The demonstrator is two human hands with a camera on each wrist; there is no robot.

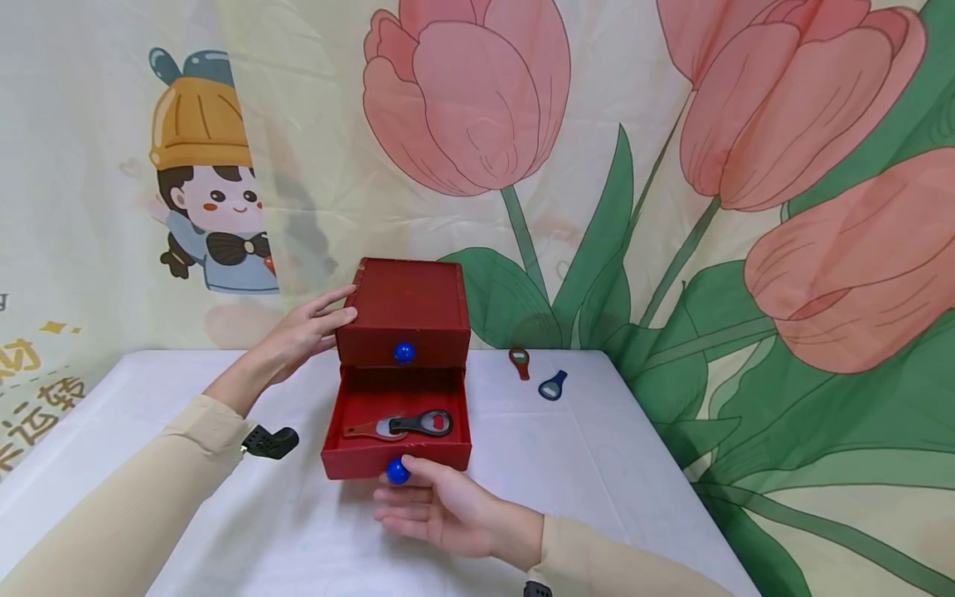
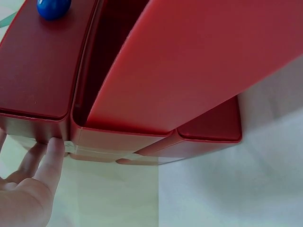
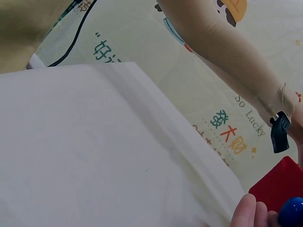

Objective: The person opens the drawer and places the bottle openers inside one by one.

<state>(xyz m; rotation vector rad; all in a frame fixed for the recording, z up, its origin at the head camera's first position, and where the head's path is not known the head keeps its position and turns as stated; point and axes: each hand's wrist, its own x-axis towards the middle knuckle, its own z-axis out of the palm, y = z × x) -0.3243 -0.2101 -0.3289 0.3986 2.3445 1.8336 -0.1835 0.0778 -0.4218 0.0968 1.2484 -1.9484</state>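
Observation:
A red drawer box [image 1: 410,294] stands on the table with a lower drawer [image 1: 346,466] pulled out and the drawer above it closed. My left hand [image 1: 313,332] rests against the box's left side, fingers mostly straight; the left wrist view shows its fingertips touching the side wall. My right hand [image 1: 462,506] pinches the blue knob [image 1: 398,472] of the pulled-out drawer between thumb and index finger. Inside that drawer lie a black bottle opener [image 1: 425,423] and a brown bottle opener [image 1: 363,429], partly overlapping. Another blue knob [image 1: 404,353] is on the upper drawer.
To the right of the box, a brown bottle opener [image 1: 520,363] and a blue bottle opener [image 1: 553,385] lie on the white-covered table [image 1: 567,481]. Below the pulled-out drawer, the left wrist view shows another closed red tier [image 2: 215,124]. A printed cloth [image 1: 313,124] hangs behind.

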